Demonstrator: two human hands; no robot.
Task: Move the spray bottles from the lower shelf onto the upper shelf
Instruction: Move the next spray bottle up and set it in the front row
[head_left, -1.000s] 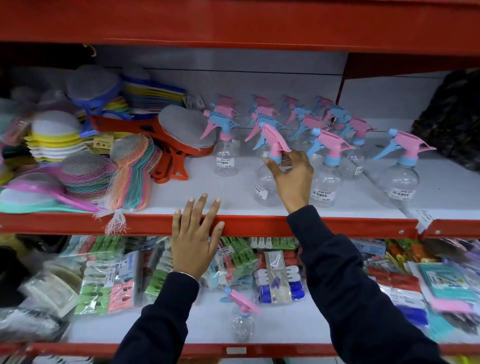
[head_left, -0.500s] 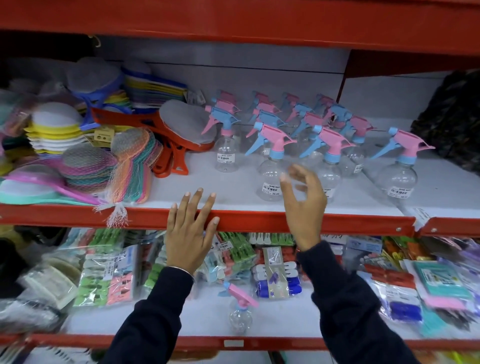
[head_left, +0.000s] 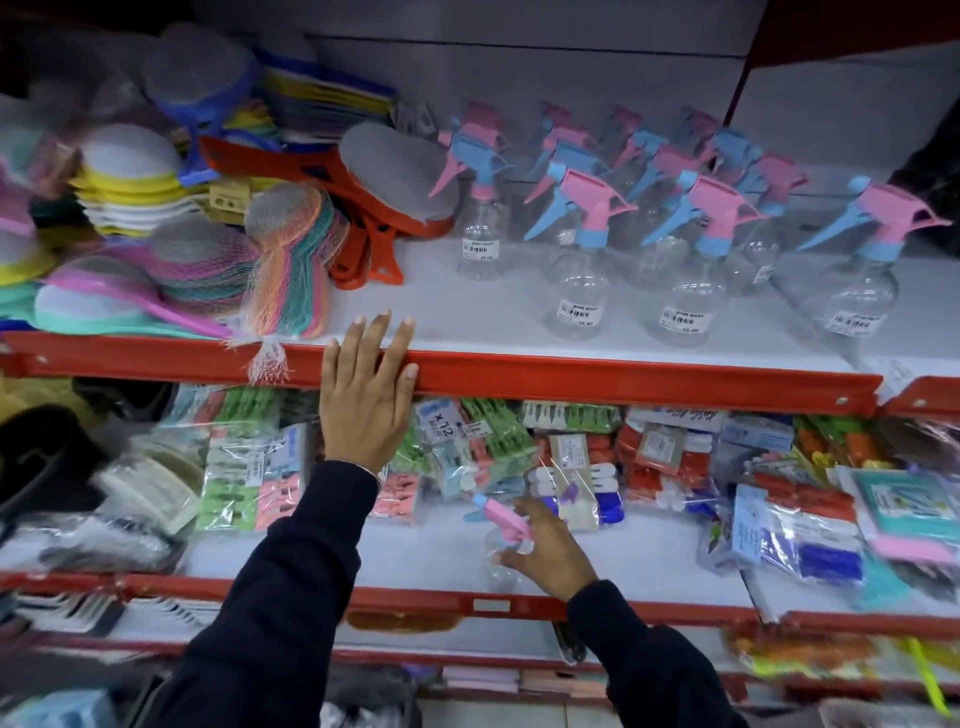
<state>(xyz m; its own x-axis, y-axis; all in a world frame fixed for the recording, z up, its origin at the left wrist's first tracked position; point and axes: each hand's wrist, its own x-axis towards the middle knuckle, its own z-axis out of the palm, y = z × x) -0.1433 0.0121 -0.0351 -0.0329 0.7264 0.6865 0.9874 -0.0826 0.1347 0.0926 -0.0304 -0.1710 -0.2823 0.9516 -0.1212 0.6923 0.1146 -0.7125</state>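
Lower-shelf bottle (head_left: 500, 551): clear rounded body, pink head with blue trigger, upright near the front edge of the lower shelf (head_left: 415, 540), partly hidden and blurred, seemingly touched by fingers
Upper-shelf bottles (head_left: 582, 249): same clear bodies, pink-and-blue heads, upright in rows on the upper shelf (head_left: 467, 306), white price labels on the front ones
Far-right bottle (head_left: 865, 270): upright, set apart from the cluster
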